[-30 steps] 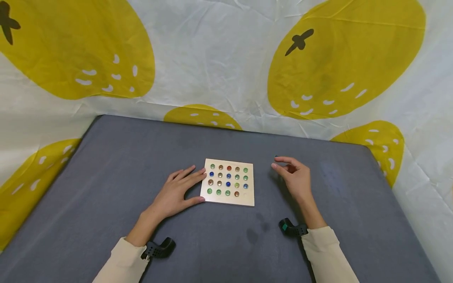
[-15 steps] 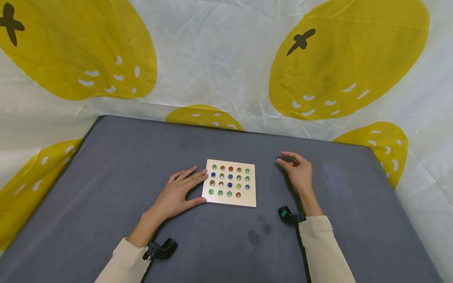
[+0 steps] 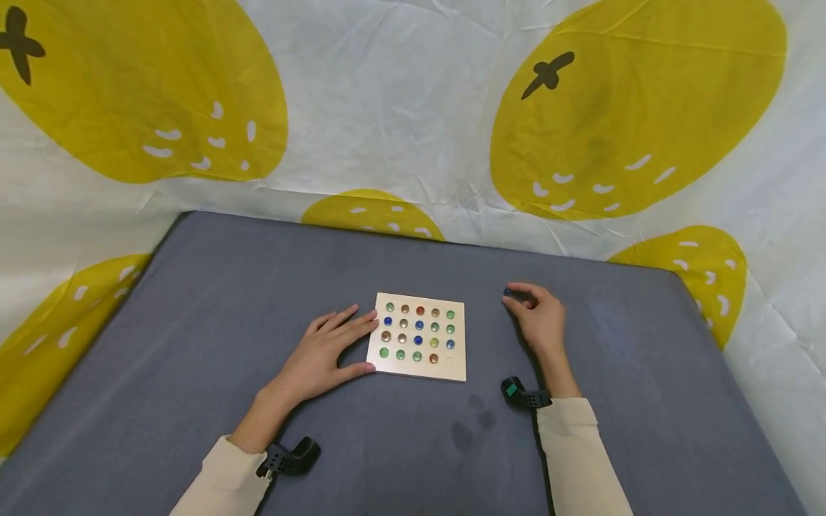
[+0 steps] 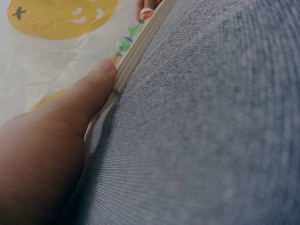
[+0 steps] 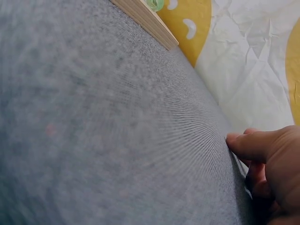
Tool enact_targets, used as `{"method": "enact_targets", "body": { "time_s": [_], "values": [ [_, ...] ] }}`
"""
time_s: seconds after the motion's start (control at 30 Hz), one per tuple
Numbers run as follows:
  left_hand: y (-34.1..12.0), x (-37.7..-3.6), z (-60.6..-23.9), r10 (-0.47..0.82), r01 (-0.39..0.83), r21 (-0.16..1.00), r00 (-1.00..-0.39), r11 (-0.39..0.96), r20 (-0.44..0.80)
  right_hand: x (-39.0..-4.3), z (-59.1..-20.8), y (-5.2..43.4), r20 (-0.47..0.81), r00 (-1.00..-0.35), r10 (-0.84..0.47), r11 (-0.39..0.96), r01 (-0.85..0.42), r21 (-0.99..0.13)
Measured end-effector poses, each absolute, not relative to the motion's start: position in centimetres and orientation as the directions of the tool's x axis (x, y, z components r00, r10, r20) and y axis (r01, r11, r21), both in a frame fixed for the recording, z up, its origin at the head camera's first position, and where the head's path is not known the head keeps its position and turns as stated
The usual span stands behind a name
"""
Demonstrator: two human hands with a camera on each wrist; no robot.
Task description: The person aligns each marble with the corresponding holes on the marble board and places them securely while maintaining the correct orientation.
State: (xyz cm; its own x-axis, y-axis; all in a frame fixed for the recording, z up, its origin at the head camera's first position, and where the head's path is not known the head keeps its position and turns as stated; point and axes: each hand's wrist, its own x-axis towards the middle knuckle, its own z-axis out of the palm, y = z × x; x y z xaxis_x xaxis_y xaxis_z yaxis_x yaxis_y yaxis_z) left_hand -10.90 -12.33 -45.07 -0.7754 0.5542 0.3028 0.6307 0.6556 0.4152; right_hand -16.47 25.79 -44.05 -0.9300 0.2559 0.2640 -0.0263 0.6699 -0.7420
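A square wooden board (image 3: 413, 369) lies mid-table, its holes filled with several glass marbles (image 3: 417, 341) in green, blue, amber and red; the near right corner hole looks empty. My left hand (image 3: 351, 345) lies flat beside the board, fingers straight along its left edge and thumb (image 4: 89, 98) against the near left corner. To the right of the board, my right hand (image 3: 514, 298) rests on the table with curled fingers pinching a small blue marble (image 3: 507, 292). The right wrist view shows only fingers (image 5: 262, 143) and the board's corner (image 5: 150, 21).
The grey cloth-covered table (image 3: 193, 322) is bounded at the back and both sides by a white sheet printed with large yellow fruit (image 3: 413, 143). A few dark spots (image 3: 461, 430) mark the cloth near the front. Black wrist mounts (image 3: 290, 455) sit at both cuffs.
My right hand moved slightly away from the board, came down to the table and curled its fingers round the small blue marble. Left hand and board stayed put.
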Motion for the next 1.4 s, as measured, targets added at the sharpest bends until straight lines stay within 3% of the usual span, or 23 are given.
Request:
{"method": "enact_targets", "body": {
  "time_s": [1.07,1.4],
  "values": [
    [-12.5,-11.1,-45.2,0.561,0.648,0.411,-0.761,0.641,0.325,-16.9,-43.7,25.5,0.277,-0.923,0.267,0.689,-0.019,-0.725],
    [-12.4,-11.1,-45.0,0.561,0.648,0.411,-0.761,0.641,0.326,-15.4,-43.0,24.9,0.261,-0.919,0.296,0.635,-0.015,-0.773]
  ]
}}
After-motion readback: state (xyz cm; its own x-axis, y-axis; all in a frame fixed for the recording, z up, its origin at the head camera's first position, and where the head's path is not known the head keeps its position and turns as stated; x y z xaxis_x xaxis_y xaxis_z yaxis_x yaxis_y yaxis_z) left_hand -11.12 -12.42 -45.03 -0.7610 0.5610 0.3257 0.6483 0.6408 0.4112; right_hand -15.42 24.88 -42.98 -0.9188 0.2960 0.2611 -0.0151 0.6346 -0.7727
